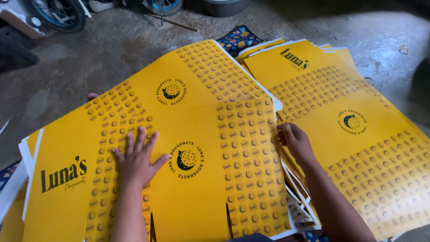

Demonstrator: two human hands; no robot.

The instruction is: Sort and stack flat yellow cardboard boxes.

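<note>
A large yellow printed cardboard sheet (197,112), a flat box blank with round black logos and bands of small doughnut marks, lies on a stack in front of me. My left hand (136,159) rests flat on it, fingers spread, left of the lower round logo. My right hand (293,139) curls over the sheet's right edge, fingers gripping it. A second stack of the same yellow sheets (354,134) lies to the right, partly under my right forearm. Fingertips of another hand (92,96) peek out at the sheet's far left edge.
The stacks lie on a grey concrete floor (112,49). A patterned dark cloth (238,39) shows behind the sheets. Bicycle wheels (58,13) and a grey basin (224,6) stand at the back. White sheet edges (22,157) jut out at the left.
</note>
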